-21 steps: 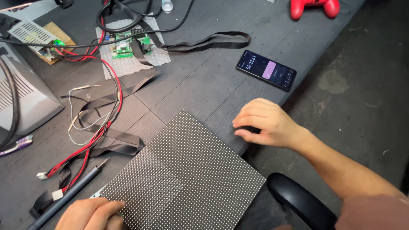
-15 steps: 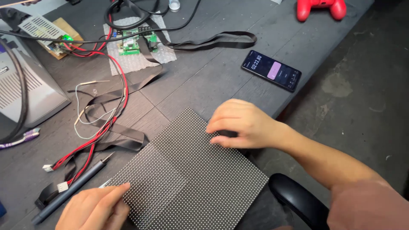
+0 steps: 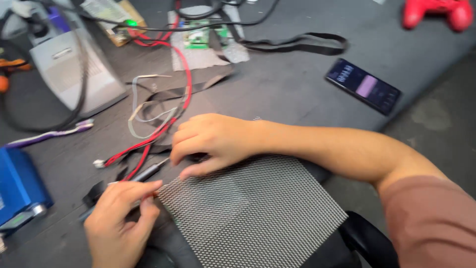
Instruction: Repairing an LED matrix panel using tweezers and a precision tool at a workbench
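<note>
Hands work a dotted panel (image 3: 253,208) at the desk edge: right hand (image 3: 215,141), fingers curled loosely, steadies its far corner; left hand (image 3: 119,218) pinches a screwdriver (image 3: 148,172) beside red wires (image 3: 163,129).

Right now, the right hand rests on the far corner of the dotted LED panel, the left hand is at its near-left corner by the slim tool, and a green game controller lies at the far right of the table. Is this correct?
Not quite: the game controller is red, not green, as the head view shows. The rest holds: the right hand rests on the far corner of the dotted LED panel, and the left hand is at its near-left corner by the slim tool.
</note>
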